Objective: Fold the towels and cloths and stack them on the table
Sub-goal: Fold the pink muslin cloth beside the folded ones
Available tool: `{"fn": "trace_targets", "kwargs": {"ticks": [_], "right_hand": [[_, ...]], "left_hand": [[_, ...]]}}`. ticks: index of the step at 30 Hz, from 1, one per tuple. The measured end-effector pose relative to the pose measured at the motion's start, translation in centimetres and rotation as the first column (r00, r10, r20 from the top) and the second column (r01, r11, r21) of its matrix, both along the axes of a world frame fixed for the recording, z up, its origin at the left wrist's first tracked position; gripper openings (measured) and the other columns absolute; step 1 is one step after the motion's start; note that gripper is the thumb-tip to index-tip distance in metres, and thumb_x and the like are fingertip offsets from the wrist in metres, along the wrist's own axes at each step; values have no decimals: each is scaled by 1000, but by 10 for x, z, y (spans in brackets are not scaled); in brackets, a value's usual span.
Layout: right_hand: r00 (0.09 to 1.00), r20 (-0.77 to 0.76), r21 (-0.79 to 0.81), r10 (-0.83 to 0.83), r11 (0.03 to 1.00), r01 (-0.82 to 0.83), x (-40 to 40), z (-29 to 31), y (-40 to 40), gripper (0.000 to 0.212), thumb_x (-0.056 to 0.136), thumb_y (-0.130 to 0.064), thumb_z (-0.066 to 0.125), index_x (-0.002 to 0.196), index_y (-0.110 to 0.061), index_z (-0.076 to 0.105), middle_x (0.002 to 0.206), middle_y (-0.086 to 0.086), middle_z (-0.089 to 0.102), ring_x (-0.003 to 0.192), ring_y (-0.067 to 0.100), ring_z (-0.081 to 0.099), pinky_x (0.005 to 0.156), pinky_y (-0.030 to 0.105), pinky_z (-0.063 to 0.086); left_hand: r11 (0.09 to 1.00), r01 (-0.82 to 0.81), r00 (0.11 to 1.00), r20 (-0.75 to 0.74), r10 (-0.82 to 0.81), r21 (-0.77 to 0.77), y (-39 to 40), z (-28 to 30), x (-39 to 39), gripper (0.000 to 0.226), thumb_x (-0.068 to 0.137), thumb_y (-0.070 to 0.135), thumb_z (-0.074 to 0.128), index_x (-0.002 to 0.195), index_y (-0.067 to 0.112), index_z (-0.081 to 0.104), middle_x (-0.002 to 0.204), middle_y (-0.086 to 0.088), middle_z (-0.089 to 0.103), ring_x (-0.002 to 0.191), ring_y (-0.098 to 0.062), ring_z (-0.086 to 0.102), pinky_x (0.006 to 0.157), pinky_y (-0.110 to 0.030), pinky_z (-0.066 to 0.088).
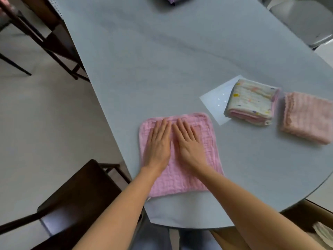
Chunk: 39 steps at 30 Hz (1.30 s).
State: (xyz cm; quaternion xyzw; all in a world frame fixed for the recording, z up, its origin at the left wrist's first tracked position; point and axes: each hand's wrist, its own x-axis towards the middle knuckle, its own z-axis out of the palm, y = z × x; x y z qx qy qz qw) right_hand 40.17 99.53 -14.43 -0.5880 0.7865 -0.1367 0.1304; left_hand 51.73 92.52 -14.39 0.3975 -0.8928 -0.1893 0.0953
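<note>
Both flat hands (173, 141) on pink cloth (212, 134)

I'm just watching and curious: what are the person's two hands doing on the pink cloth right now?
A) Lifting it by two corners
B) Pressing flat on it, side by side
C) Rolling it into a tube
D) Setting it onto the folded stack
B: the left hand and right hand lie with straight fingers flat on the pink cloth, which is spread on the table.
</note>
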Motion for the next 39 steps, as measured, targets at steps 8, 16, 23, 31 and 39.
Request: {"fn": "trace_targets", "kwargs": {"ticks": [8, 16, 23, 31, 39], "right_hand": [[968, -176, 197, -181, 957, 215, -57, -23, 38, 68, 93, -49, 7, 153, -16, 9, 160, 0, 6, 148, 16, 5, 119, 34, -4], [996, -79, 112, -38, 993, 46, 34, -5, 58, 59, 100, -37, 21, 150, -8, 22, 158, 8, 16, 146, 22, 15, 120, 35, 3], [994, -113, 166, -8, 986, 27, 20, -14, 84, 63, 101, -47, 20, 154, -18, 2, 161, 0, -4, 148, 18, -7, 120, 38, -5], [994, -102, 366, -36, 928, 72, -10, -8, 139, 72, 93, -62, -1, 151, -21, -16, 158, -2, -22, 144, 14, -23, 117, 34, -16], [791, -232, 280, 567, 817, -503, -18, 25, 147, 63, 91, -39, 41, 144, -6, 39, 149, 13, 39, 138, 29, 36, 119, 39, 1]], "left_hand": [[1000, -17, 945, 327, 19, -10, -7, -24, 14, 73, 91, 56, -2, 152, 16, -9, 160, -6, -14, 147, -21, -16, 120, -38, -8], [999, -34, 976, 215, 26, 35, 54, 1, 22, 63, 96, 41, 3, 151, 11, 0, 160, -7, -3, 148, -21, -5, 121, -37, -2], [998, 62, 947, 317, -56, -9, 41, -14, 81, 69, 97, 53, 14, 154, 17, -2, 160, -6, -11, 148, -23, -11, 120, -40, -2], [993, 103, 836, 536, -116, 55, 45, -3, 79, 89, 84, 73, -8, 147, 14, -26, 152, -13, -33, 142, -27, -29, 114, -45, -20], [858, 509, 752, 447, -484, 72, 92, 24, 85, 76, 80, 46, 42, 145, 7, 38, 148, -12, 41, 130, -26, 47, 111, -38, 33]]}}
